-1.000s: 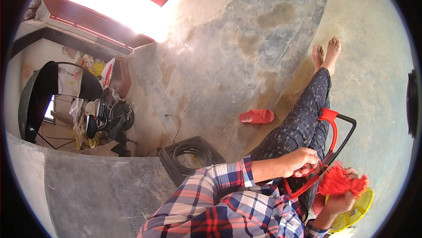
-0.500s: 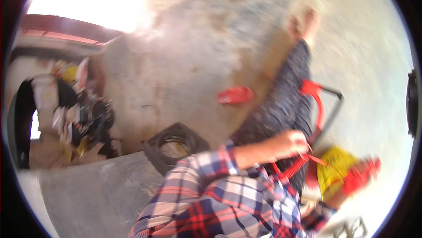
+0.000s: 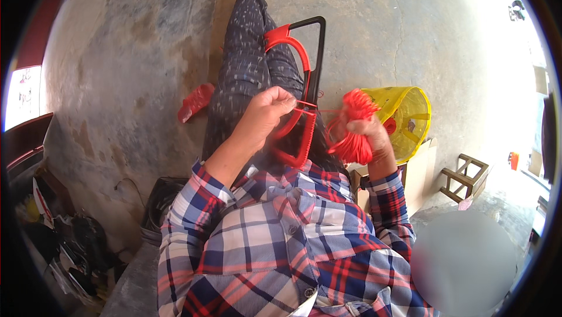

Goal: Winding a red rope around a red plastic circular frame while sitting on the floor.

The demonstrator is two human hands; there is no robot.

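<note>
Cord being wound onto the red frame point(image 3: 293, 124) across the lap.
Left hand point(image 3: 270, 106) is pinching a taut strand at the frame; right hand point(image 3: 369, 135) is gripping the red cord bundle point(image 3: 351, 127), likely feeding slack next.

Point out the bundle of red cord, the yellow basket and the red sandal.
bundle of red cord point(image 3: 353, 127), head view, middle of bundle.
yellow basket point(image 3: 410, 115), head view, mesh wall.
red sandal point(image 3: 195, 101), head view, middle.
</note>
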